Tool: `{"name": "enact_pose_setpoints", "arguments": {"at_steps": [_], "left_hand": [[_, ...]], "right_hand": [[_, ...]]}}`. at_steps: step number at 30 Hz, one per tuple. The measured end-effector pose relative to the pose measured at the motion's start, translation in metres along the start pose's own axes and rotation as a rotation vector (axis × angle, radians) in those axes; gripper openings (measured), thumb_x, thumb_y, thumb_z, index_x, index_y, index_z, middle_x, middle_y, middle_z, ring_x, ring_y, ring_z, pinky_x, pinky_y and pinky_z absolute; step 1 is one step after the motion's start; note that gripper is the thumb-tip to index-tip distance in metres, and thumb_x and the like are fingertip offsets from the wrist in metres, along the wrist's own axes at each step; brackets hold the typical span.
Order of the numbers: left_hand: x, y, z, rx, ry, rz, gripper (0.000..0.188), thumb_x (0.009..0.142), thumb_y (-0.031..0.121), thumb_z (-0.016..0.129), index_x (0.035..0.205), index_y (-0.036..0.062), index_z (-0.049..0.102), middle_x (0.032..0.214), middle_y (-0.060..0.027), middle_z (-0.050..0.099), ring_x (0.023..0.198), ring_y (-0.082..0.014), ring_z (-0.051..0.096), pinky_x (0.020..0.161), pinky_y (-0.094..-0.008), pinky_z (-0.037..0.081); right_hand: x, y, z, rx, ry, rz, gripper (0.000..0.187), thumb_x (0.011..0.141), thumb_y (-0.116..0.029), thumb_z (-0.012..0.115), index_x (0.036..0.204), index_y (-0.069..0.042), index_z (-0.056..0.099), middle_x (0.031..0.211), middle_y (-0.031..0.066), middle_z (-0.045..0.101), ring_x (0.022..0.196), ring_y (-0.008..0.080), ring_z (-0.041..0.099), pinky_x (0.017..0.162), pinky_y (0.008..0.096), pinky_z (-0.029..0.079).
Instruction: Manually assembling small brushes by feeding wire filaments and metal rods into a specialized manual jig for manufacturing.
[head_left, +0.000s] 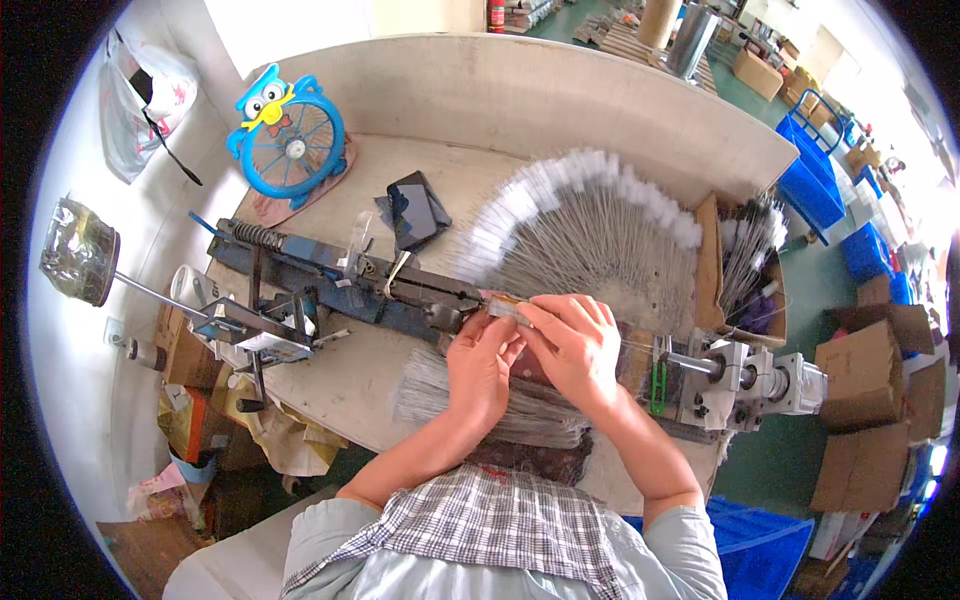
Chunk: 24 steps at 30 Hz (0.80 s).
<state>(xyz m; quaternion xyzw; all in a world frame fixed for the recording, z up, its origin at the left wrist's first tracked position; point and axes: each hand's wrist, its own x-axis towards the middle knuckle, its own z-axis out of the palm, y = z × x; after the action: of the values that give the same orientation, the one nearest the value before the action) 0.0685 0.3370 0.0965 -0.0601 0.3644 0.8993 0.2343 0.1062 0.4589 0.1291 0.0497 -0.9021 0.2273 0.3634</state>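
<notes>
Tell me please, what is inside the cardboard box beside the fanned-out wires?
The cardboard box holds thin wires, some with white ends, and something purple. They cover its bottom, so anything lying underneath cannot be seen.

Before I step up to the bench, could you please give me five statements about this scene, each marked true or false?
1. The left hand and right hand meet at a small pale piece. True.
2. The blue duck-shaped fan stands at the bench's right end. False: it stands toward the far left.
3. White-tipped wires lie fanned out beyond the hands. True.
4. The cardboard box right of those wires is empty. False: it holds more wires.
5. Both hands wear gloves. False: both are bare.
</notes>
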Motion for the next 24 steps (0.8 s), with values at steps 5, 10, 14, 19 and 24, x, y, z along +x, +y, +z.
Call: {"name": "enact_pose_setpoints", "arguments": {"at_steps": [5, 10, 14, 19, 24], "left_hand": [[-0.002, 0.003, 0.008, 0.012, 0.043, -0.011, 0.015, 0.086, 0.007, 0.059, 0.101, 0.0037, 0.056, 0.095, -0.003, 0.06, 0.087, -0.0116, 0.057, 0.083, -0.0294, 0.046], [0.003, -0.001, -0.003, 0.049, -0.007, 0.001, 0.019, 0.089, 0.011, 0.055, 0.107, 0.0038, 0.054, 0.103, -0.0052, 0.06, 0.095, -0.014, 0.058, 0.087, -0.0304, 0.044], [0.002, 0.007, -0.002, 0.028, -0.034, -0.053, 0.029, 0.095, 0.027, 0.046, 0.11, 0.0031, 0.052, 0.105, -0.0077, 0.059, 0.099, -0.0178, 0.056, 0.089, -0.0335, 0.043], [-0.008, 0.011, -0.005, -0.011, -0.002, -0.094, 0.06, 0.096, 0.054, 0.027, 0.116, 0.0026, 0.05, 0.111, -0.0111, 0.057, 0.102, -0.0226, 0.055, 0.092, -0.0366, 0.042], [-0.011, 0.012, 0.003, 0.102, -0.038, -0.114, 0.066, 0.095, 0.057, 0.025, 0.122, 0.0015, 0.046, 0.116, -0.0118, 0.055, 0.107, -0.0228, 0.053, 0.093, -0.0352, 0.041]], "right_hand": [[-0.001, 0.002, -0.003, -0.023, -0.033, -0.009, 0.026, 0.066, -0.014, 0.073, 0.091, -0.011, 0.069, 0.091, 0.0012, 0.064, 0.082, 0.0203, 0.061, 0.073, 0.034, 0.046], [0.009, -0.007, -0.013, -0.024, -0.064, -0.003, 0.025, 0.065, -0.014, 0.074, 0.09, -0.008, 0.069, 0.091, 0.0023, 0.065, 0.082, 0.0211, 0.061, 0.073, 0.0339, 0.046], [0.01, -0.009, -0.027, -0.112, -0.132, 0.053, 0.022, 0.067, -0.015, 0.072, 0.088, -0.009, 0.067, 0.085, 0.0015, 0.063, 0.083, 0.0213, 0.059, 0.076, 0.0347, 0.044], [-0.009, -0.002, -0.023, -0.142, -0.231, 0.033, 0.011, 0.07, -0.012, 0.066, 0.08, -0.009, 0.065, 0.073, 0.0024, 0.058, 0.08, 0.0217, 0.056, 0.075, 0.0361, 0.042], [-0.014, 0.0, -0.033, -0.154, -0.251, 0.126, 0.015, 0.07, -0.012, 0.07, 0.084, -0.007, 0.066, 0.079, 0.0039, 0.063, 0.084, 0.0228, 0.058, 0.077, 0.0357, 0.043]]}}
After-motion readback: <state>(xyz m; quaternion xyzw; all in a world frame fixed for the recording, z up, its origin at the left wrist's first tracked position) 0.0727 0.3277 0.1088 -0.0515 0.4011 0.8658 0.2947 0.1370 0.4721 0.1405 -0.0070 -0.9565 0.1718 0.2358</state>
